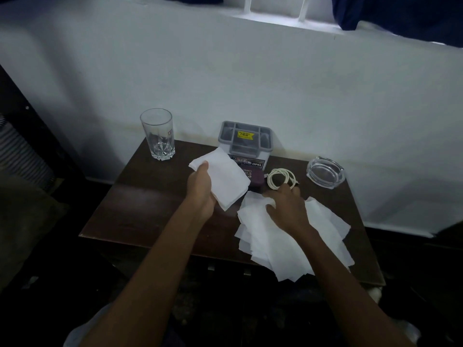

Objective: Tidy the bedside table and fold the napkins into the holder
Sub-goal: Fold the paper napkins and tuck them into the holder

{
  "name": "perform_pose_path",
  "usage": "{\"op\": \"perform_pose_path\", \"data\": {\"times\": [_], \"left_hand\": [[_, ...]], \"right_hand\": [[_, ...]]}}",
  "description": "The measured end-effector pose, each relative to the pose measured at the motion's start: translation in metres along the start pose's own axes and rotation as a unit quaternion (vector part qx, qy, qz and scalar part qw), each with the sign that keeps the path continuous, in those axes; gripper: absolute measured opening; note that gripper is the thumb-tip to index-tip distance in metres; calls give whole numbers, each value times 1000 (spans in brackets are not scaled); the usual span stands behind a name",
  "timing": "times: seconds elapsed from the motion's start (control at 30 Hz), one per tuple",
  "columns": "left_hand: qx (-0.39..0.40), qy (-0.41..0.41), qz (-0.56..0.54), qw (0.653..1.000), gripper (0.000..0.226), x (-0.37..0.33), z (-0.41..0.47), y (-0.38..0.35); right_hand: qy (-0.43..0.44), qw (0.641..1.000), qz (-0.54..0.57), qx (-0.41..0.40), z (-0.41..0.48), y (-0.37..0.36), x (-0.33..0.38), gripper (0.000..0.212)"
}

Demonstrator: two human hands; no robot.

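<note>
Head | left hand [200, 187] grips folded napkin [225, 179] | right hand [288, 206] presses napkin pile [288, 241]

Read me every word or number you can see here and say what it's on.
"OPEL": label on the front of the grey holder.
"49.00": yellow price sticker on the holder's top.
Sticker on the glass: too blurred.
Print beneath OPEL, partly behind the held napkin: unreadable.

"OPEL" on the grey holder [244, 144]; its yellow sticker [245, 134] unreadable
</note>
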State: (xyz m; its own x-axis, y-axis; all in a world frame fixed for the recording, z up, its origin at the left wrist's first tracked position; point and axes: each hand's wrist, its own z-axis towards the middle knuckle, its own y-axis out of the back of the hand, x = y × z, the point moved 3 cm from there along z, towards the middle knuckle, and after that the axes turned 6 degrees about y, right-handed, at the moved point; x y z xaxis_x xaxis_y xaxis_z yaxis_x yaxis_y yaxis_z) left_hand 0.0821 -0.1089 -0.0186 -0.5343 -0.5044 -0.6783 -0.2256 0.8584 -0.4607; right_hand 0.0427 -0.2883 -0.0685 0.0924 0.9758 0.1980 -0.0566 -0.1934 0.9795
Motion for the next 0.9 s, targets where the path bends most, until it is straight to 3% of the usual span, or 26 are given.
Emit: {"op": "perform_pose_path", "data": {"times": [0.3, 0.4, 0.5, 0.63, 0.9], "left_hand": [[-17, -3, 13, 1000, 34, -2, 5, 4], [-27, -25, 45, 998, 33, -3, 9, 5], [-30, -51, 80, 995, 35, -3, 12, 4], [-24, -66, 105, 992, 37, -1, 14, 2], [55, -31, 67, 996, 37, 7, 14, -3]], "right_hand": [[-23, 995, 77, -63, 4, 8, 0, 9], [-20, 983, 172, -62, 10, 23, -5, 27], [-11, 957, 282, -61, 8, 48, -5, 38], [10, 903, 429, -8, 0, 77, 1, 24], [33, 787, 615, -42, -4, 118, 11, 21]]}}
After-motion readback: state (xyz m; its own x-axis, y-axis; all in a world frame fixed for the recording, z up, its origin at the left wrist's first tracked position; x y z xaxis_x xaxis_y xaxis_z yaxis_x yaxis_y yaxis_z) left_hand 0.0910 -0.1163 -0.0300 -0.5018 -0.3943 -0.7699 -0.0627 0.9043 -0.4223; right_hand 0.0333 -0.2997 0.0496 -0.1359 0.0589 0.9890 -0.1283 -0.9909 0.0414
